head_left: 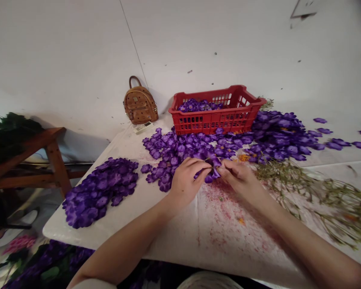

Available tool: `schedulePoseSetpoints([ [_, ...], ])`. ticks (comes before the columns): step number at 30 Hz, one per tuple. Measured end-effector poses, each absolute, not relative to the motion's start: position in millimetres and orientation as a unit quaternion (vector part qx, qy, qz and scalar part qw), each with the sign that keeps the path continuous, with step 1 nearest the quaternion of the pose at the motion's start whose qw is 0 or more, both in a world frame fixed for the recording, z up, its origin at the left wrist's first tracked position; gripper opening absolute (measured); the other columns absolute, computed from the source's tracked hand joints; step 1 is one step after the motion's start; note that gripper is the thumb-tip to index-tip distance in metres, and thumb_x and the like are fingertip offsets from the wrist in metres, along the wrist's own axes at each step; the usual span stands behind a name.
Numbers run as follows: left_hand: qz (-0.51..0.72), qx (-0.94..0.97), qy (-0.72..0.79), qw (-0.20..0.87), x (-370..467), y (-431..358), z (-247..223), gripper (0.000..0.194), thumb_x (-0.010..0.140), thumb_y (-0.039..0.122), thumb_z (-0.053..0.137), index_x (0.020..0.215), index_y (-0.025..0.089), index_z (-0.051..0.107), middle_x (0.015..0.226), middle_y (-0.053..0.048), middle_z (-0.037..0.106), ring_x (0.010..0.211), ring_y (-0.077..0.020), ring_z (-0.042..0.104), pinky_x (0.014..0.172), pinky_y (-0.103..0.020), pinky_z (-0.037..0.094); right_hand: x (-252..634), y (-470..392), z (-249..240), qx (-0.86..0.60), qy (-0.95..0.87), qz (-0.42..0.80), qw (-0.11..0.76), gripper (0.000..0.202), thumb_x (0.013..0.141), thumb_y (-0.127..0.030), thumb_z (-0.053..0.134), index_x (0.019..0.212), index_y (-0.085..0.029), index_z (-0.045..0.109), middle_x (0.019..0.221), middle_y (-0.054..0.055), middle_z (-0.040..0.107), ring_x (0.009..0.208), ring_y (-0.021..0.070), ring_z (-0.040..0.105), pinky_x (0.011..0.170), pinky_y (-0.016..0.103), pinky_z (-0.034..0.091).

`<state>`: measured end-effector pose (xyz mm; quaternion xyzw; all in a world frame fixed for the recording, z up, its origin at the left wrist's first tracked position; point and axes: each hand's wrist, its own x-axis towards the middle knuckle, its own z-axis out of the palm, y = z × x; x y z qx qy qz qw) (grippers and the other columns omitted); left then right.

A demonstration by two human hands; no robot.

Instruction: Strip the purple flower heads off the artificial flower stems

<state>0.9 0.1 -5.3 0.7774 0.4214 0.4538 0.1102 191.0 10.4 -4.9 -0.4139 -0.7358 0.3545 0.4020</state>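
Observation:
A purple artificial flower (212,175) is pinched between my two hands above the middle of the table. My left hand (188,178) closes on its left side, thumb and fingers together. From the right, my right hand (236,174) grips its edge with the fingertips. Loose purple flower petals (180,150) lie spread just behind my hands. A thick heap of purple petals (278,134) sits to the back right. Green artificial stems (319,188) lie beside my right forearm. The flower's centre is partly hidden by my fingers.
A red plastic basket (216,126) with purple flowers inside stands at the back. Another purple petal pile (102,188) lies at the table's left. A brown backpack (140,105) and a white remote control (143,127) are near the wall. A wooden bench (55,160) stands left.

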Motion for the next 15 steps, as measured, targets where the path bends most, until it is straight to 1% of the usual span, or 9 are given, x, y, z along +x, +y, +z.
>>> schedulePoseSetpoints([
  [2, 0.458, 0.773, 0.42, 0.125, 0.8, 0.0, -6.5, 0.01, 0.096, 0.023, 0.066, 0.095, 0.022, 0.077, 0.097, -0.004, 0.078, 0.092, -0.0194, 0.071, 0.087, -0.034, 0.056, 191.8, 8.9, -2.3, -0.413, -0.731, 0.367, 0.401, 0.042, 0.098, -0.047, 0.049, 0.065, -0.024, 0.036, 0.062, -0.004, 0.033, 0.057, 0.0147, 0.033, 0.056, 0.031, 0.025],
  [4, 0.471, 0.747, 0.439, 0.167, -0.2, 1.5, -7.3, 0.011, 0.096, 0.022, 0.065, 0.094, 0.021, 0.076, 0.096, -0.005, 0.079, 0.09, -0.019, 0.072, 0.086, -0.034, 0.057, 193.5, 7.9, -0.1, -0.425, -0.711, 0.378, 0.414, 0.041, 0.1, -0.048, 0.046, 0.067, -0.024, 0.04, 0.062, -0.003, 0.038, 0.058, 0.015, 0.036, 0.057, 0.031, 0.028],
  [6, 0.498, 0.694, 0.451, 0.26, -2.2, 4.8, -8.4, 0.011, 0.097, 0.024, 0.062, 0.097, 0.019, 0.073, 0.097, -0.006, 0.078, 0.09, -0.0188, 0.073, 0.085, -0.033, 0.058, 196.0, 8.4, 0.2, -0.458, -0.675, 0.365, 0.448, 0.038, 0.101, -0.048, 0.046, 0.071, -0.024, 0.045, 0.064, -0.003, 0.042, 0.061, 0.0159, 0.041, 0.059, 0.032, 0.031],
  [9, 0.528, 0.59, 0.42, 0.444, -5.1, 10.6, -11.1, 0.017, 0.097, 0.031, 0.061, 0.106, 0.018, 0.065, 0.102, -0.01, 0.077, 0.095, -0.0214, 0.074, 0.084, -0.036, 0.06, 198.3, 11.3, -4.7, -0.499, -0.624, 0.346, 0.492, 0.034, 0.099, -0.05, 0.051, 0.078, -0.024, 0.05, 0.069, -0.001, 0.05, 0.064, 0.0171, 0.048, 0.063, 0.033, 0.037],
  [10, 0.532, 0.555, 0.405, 0.495, -5.5, 12.1, -12.0, 0.019, 0.095, 0.033, 0.063, 0.107, 0.018, 0.063, 0.102, -0.01, 0.076, 0.098, -0.0226, 0.074, 0.084, -0.037, 0.06, 197.9, 11.8, -7.0, -0.497, -0.611, 0.369, 0.493, 0.032, 0.097, -0.052, 0.053, 0.081, -0.024, 0.052, 0.072, 0.0, 0.053, 0.065, 0.0173, 0.052, 0.064, 0.033, 0.04],
  [12, 0.538, 0.484, 0.385, 0.573, -5.0, 13.6, -13.3, 0.021, 0.089, 0.033, 0.07, 0.102, 0.019, 0.061, 0.1, -0.009, 0.074, 0.1, -0.0235, 0.073, 0.087, -0.039, 0.059, 195.2, 11.0, -10.7, -0.479, -0.571, 0.468, 0.475, 0.032, 0.093, -0.055, 0.059, 0.093, -0.024, 0.055, 0.078, 0.001, 0.06, 0.066, 0.0182, 0.06, 0.067, 0.035, 0.047],
  [15, 0.544, 0.387, 0.345, 0.659, -2.0, 12.9, -12.8, 0.021, 0.079, 0.023, 0.076, 0.097, 0.018, 0.065, 0.098, -0.006, 0.073, 0.098, -0.0205, 0.072, 0.091, -0.035, 0.056, 188.7, 5.4, -11.2, -0.443, -0.48, 0.628, 0.424, 0.041, 0.086, -0.058, 0.07, 0.105, -0.025, 0.055, 0.083, 0.001, 0.066, 0.071, 0.0194, 0.068, 0.071, 0.036, 0.054],
])
